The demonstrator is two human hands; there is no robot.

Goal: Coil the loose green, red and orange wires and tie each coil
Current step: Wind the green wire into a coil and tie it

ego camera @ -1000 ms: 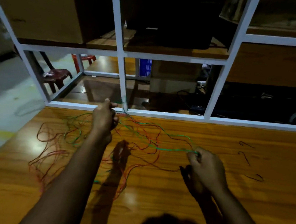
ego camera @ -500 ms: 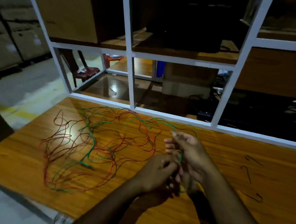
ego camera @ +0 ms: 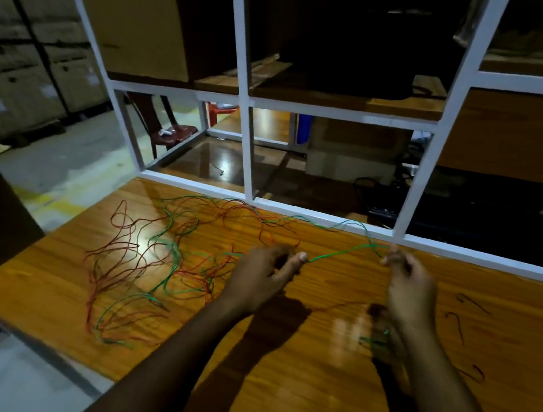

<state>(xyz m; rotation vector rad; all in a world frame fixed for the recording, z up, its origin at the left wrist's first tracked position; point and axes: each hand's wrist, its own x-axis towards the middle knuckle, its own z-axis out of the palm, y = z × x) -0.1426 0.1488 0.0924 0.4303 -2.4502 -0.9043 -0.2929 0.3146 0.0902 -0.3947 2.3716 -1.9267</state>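
A loose tangle of green, red and orange wires (ego camera: 152,259) sprawls over the left half of the wooden table (ego camera: 328,369). A green wire (ego camera: 339,254) runs taut between my two hands above the table's middle. My left hand (ego camera: 264,277) pinches it between thumb and forefinger. My right hand (ego camera: 408,286) grips the wire's other part at its fingertips, and a short green bit (ego camera: 373,340) hangs below that wrist. The green wire also loops back along the far edge toward the tangle.
A white metal frame (ego camera: 249,154) stands along the table's far edge. Three short dark hooked wire pieces (ego camera: 458,322) lie on the table to the right. Cardboard boxes, a red stool and cables sit beyond the frame. The table's left edge drops to the floor.
My hands, close together half a second ago, have drawn apart, stretching a length of green wire between them. The view has shifted slightly.
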